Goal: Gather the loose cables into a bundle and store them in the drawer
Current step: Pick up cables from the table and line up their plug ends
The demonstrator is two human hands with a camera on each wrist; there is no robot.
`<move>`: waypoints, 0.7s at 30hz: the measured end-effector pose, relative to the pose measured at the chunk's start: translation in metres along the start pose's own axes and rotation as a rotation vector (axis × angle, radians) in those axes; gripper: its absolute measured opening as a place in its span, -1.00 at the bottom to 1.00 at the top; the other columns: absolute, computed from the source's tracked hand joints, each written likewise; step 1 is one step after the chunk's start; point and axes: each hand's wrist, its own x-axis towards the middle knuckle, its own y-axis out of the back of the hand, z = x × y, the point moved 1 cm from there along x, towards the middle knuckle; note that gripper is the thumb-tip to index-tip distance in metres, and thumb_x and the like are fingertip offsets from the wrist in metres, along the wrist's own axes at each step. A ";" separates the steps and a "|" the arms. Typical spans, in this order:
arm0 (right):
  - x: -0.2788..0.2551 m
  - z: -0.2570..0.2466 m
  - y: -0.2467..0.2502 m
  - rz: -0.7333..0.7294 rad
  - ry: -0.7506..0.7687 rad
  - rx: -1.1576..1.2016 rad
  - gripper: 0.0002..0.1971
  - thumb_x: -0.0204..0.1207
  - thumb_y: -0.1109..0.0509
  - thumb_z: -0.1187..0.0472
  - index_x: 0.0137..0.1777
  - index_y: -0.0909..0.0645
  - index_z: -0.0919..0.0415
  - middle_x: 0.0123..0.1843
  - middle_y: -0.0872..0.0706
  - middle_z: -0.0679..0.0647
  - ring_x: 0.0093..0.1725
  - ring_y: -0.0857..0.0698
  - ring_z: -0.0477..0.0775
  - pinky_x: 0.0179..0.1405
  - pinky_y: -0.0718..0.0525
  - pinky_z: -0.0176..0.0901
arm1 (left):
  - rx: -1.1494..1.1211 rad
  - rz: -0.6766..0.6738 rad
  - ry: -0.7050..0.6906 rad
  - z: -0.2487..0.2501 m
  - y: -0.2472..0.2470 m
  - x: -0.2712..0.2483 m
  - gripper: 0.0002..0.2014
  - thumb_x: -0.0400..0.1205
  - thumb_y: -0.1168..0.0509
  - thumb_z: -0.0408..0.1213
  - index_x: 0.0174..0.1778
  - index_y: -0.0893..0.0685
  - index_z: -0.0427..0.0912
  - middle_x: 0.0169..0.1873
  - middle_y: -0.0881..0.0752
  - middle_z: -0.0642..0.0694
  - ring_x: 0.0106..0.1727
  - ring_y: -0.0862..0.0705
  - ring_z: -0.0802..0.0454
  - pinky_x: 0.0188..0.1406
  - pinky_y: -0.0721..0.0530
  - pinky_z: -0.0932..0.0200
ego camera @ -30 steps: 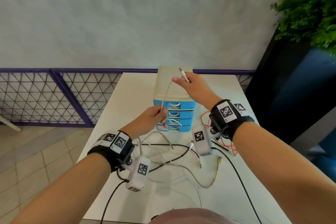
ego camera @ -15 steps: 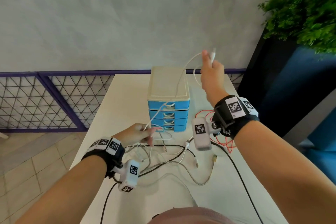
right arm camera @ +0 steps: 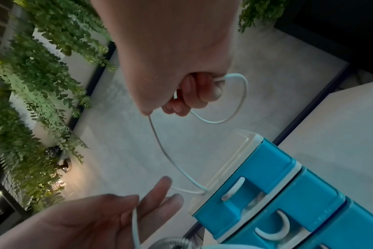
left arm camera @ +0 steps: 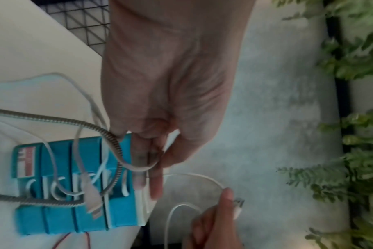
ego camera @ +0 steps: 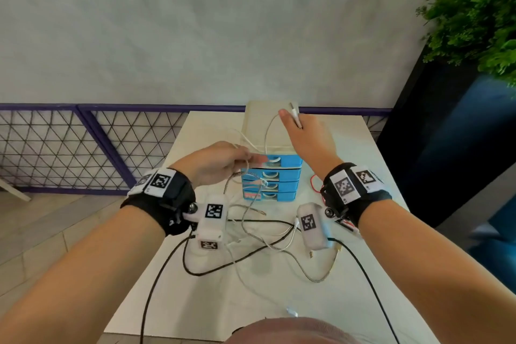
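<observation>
Head view: thin white cable (ego camera: 268, 131) strung in a slack arc between both hands, above a small drawer unit (ego camera: 272, 176) with four blue drawers and white curved handles. Right hand (ego camera: 303, 134) raised over the unit's cream top, fingers curled round the cable's plug end, the plug sticking up past the knuckles. Left hand (ego camera: 220, 163) lower, in front of the top drawer, fingers pinching the white cable together with a braided metal-sheathed cable (ego camera: 244, 220) that hangs down to the white surface (ego camera: 195, 301). More loose cables spread there: black cable (ego camera: 223, 265), red wire (ego camera: 317, 184) beside the unit, another white lead near the front edge. Pale grey wall behind, purple-framed mesh railing (ego camera: 83, 148) to the left, tiled floor below it, green plant (ego camera: 474, 14) on a dark stand at the right.

Left wrist view: left-hand fingers (left arm camera: 153, 161) closed on the braided cable's loop and the white cable; drawer fronts behind, all shut; right hand (left arm camera: 215, 225) low in frame with the plug.

Right wrist view: right-hand fingers (right arm camera: 194, 91) wrapped round the white cable, a loop (right arm camera: 234, 101) curving out beside them; the cable's run down to the left hand's loosely extended fingers (right arm camera: 158, 197); foliage blurred at the left.
</observation>
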 end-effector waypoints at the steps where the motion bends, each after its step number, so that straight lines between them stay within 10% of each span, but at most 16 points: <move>1: -0.001 0.000 -0.001 -0.022 0.000 -0.005 -0.44 0.65 -0.11 -0.23 -0.49 -0.28 0.12 -0.54 -0.38 0.00 -0.51 -0.38 0.01 -0.50 -0.30 -0.10 | 0.000 -0.023 0.012 0.003 0.002 -0.002 -0.69 0.74 -0.08 -0.42 -0.14 -0.73 -0.33 0.04 -0.79 -0.19 0.08 -0.74 0.08 -0.20 -0.68 0.40; 6: -0.002 0.004 -0.015 -0.283 -0.010 -0.011 -0.45 0.65 -0.01 -0.29 -0.38 -0.46 0.08 -0.41 -0.54 -0.02 -0.44 -0.48 -0.06 -0.39 -0.39 -0.18 | 0.138 0.065 -0.037 0.004 0.003 -0.008 -0.76 0.75 -0.07 -0.37 0.25 -0.49 -0.42 0.07 -0.74 -0.27 0.00 -0.77 0.05 -0.38 -0.65 0.50; 13: -0.007 -0.009 -0.027 -0.407 -0.060 0.202 -0.61 0.44 -0.43 -0.25 -0.39 -0.54 0.02 -0.53 -0.44 -0.15 -0.59 -0.42 -0.22 -0.52 -0.37 -0.37 | 0.436 0.104 -0.185 -0.008 0.004 -0.006 -0.79 0.72 -0.16 -0.32 -0.16 -0.65 -0.25 -0.17 -0.83 -0.16 -0.19 -0.82 0.04 -0.18 -0.72 0.36; 17: -0.007 -0.014 -0.043 -0.464 -0.077 0.156 -0.59 0.31 -0.56 -0.23 -0.13 -0.72 0.13 -0.27 -0.73 -0.04 -0.26 -0.65 -0.09 -0.26 -0.57 -0.25 | 0.660 0.000 -0.252 -0.016 -0.005 0.001 -0.85 0.70 -0.15 -0.41 -0.12 -0.62 -0.27 -0.30 -0.78 -0.08 -0.35 -0.74 0.09 -0.04 -0.76 0.12; 21: -0.011 -0.013 -0.049 -0.487 -0.127 0.173 -0.64 0.41 -0.50 -0.14 -0.20 -0.69 0.19 -0.38 -0.68 0.00 -0.38 -0.60 -0.10 -0.33 -0.53 -0.25 | 0.766 -0.066 -0.312 -0.026 -0.002 0.006 -0.85 0.72 -0.07 -0.37 -0.01 -0.54 -0.28 -0.39 -0.68 0.00 -0.35 -0.65 0.11 -0.02 -0.69 -0.02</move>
